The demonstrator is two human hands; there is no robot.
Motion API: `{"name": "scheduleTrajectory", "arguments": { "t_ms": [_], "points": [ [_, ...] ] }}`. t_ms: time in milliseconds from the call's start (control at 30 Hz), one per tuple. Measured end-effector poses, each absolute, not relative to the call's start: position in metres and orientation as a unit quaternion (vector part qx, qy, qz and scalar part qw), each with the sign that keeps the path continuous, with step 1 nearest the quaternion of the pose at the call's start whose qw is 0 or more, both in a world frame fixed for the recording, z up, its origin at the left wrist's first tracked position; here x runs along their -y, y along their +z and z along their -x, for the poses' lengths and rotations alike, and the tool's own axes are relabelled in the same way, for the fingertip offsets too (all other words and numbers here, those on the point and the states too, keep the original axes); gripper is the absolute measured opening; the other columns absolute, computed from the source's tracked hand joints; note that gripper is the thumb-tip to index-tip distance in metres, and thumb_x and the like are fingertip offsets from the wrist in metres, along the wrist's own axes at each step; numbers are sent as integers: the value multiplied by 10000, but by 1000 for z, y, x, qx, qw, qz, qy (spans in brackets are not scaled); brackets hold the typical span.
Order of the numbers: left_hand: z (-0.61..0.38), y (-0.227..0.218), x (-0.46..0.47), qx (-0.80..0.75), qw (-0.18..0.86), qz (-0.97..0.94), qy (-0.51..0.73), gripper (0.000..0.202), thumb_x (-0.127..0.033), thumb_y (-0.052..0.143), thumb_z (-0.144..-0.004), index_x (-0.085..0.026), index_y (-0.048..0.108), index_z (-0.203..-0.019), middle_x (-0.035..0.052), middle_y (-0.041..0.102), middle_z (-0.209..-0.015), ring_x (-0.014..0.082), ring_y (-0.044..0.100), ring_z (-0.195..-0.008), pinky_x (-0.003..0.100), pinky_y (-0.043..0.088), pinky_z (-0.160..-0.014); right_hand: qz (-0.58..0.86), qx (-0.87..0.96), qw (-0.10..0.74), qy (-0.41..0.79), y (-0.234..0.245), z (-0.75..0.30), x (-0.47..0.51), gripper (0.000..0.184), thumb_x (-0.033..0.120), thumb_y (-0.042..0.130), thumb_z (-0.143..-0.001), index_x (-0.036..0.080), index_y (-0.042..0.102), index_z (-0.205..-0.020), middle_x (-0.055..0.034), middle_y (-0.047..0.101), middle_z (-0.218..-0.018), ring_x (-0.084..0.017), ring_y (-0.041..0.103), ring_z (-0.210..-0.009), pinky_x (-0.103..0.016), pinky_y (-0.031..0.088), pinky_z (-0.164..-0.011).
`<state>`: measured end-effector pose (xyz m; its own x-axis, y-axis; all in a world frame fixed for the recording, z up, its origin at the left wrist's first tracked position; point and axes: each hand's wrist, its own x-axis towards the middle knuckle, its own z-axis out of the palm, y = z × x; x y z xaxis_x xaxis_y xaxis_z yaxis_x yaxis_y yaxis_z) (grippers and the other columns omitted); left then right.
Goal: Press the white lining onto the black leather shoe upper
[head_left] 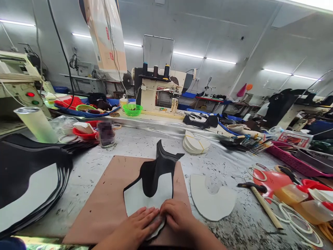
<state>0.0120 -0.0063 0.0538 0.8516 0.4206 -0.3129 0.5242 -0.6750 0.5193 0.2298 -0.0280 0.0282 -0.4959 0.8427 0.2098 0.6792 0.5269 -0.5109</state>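
Observation:
A black leather piece with white backing (153,173), shaped like a shoe upper, lies on a brown board (101,194) in front of me. My left hand (139,224) rests flat on its near white part, fingers stretched out side by side. Close against it, my right hand (178,215) has curled fingers pinching the near edge of the same piece, where the material looks folded over. Part of that edge is hidden under my hands. To the right of the board lies a white U-shaped piece (213,203).
Black pieces with white backing (31,163) are stacked at left. A banded stack of white pieces (195,142) lies beyond the board, before a sewing machine (153,93). At right are a hammer (266,208), glue-like bottles (291,192) and a magenta basket (291,156).

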Motion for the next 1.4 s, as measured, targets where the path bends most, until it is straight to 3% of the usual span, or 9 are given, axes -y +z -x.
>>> {"name": "scheduleTrajectory", "arguments": {
  "t_ms": [300,500,600,733,867,1000,1100,1233,1400],
  "points": [
    [-4,62,11,-243,294,-918,-113,818,-296,729,-712,-387,281,-1390,94,176,-1503,316,155,-1380,597,142,-1088,531,818,185,121,21,-211,37,158,145,520,-836,208,622,-938,-43,650,-917,-189,588,-864,-280,458,-753],
    [10,64,6,-218,329,-914,-92,766,-240,712,-711,-468,342,-1342,35,185,-1510,334,172,-1377,587,177,-1086,480,854,181,87,2,-228,51,590,514,656,-779,320,466,-1303,-58,543,-1298,-253,497,-1158,-383,391,-988],
    [14,56,-8,-281,306,-909,-21,619,-268,661,-749,-372,441,-1318,29,470,-1404,274,434,-1278,445,364,-1046,487,856,169,46,4,-221,49,502,581,637,-762,335,550,-1191,-13,611,-1194,-235,559,-1045,-366,431,-927],
    [10,50,-27,-386,208,-898,23,352,-218,528,-809,-261,601,-1150,74,569,-1290,282,493,-1199,457,366,-1026,553,818,159,4,10,-190,28,90,302,657,-800,241,616,-853,-14,642,-872,-221,583,-818,-336,472,-732],
    [12,48,-38,-424,169,-890,2,624,-440,598,-782,-203,445,-1339,131,380,-1453,334,324,-1336,494,273,-1094,612,770,174,-41,6,-183,-14,134,79,520,-793,181,596,-833,-83,617,-839,-258,573,-788,-382,462,-702],
    [16,44,-41,-418,160,-894,-25,886,-649,528,-759,-142,246,-1429,161,146,-1499,341,129,-1393,523,171,-1126,647,736,185,-72,3,-201,-51,265,38,385,-827,164,603,-907,-112,632,-914,-255,585,-829,-396,458,-736],
    [16,43,-40,-413,153,-897,-46,989,-664,592,-692,-140,192,-1429,154,92,-1495,336,76,-1391,523,150,-1130,637,744,185,-81,-4,-204,-47,276,194,439,-871,128,603,-1083,-175,633,-1108,-309,580,-1016,-451,455,-842],
    [15,44,-40,-417,136,-896,-65,1121,-638,693,-593,-115,148,-1422,176,53,-1486,349,53,-1383,524,149,-1128,567,800,179,-78,-29,-196,-7,679,510,558,-810,66,471,-1316,-227,498,-1340,-389,471,-1216,-482,436,-939],
    [18,34,-41,-397,100,-911,-53,1209,-761,656,-524,-121,159,-1422,196,88,-1476,379,108,-1374,537,184,-1116,411,895,168,-33,-48,-201,33,320,262,446,-941,271,544,-1245,-46,635,-1226,-220,620,-1067,-298,503,-860]
  ]
}}
